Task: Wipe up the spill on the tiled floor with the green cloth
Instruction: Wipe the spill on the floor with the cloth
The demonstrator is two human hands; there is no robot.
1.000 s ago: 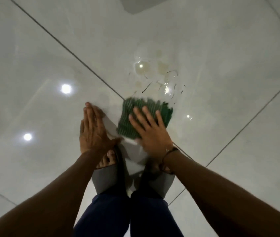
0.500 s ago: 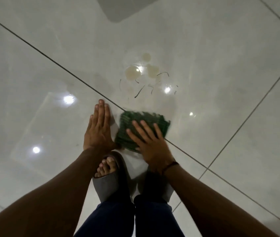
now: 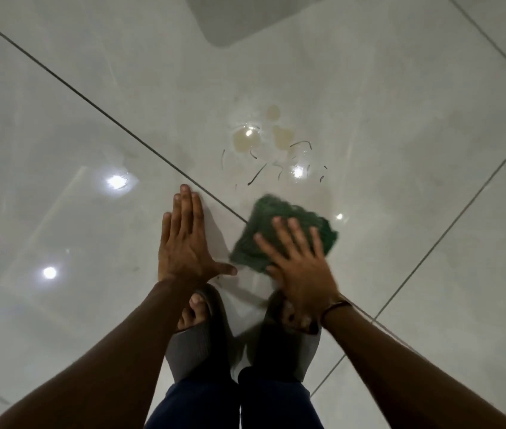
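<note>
A folded green cloth [image 3: 264,224] lies on the glossy white tiled floor [image 3: 400,150]. My right hand [image 3: 298,258] presses flat on its near half, fingers spread. My left hand [image 3: 185,243] rests flat on the floor just left of the cloth, fingers together, thumb out toward it. The spill [image 3: 245,139] sits beyond the cloth: pale yellowish puddles with thin dark streaks [image 3: 257,173] trailing toward the cloth. The cloth's far edge stops short of the streaks.
My two feet in grey slides [image 3: 196,339] stand right behind the hands. Dark grout lines [image 3: 90,102] cross the floor diagonally. A grey shape [image 3: 230,17] lies at the top edge. Ceiling lights reflect on the tiles.
My right hand has slid the cloth to the right and turned it slightly. The left hand stays planted on the floor. The view has shifted, so the spill sits farther from the cloth.
</note>
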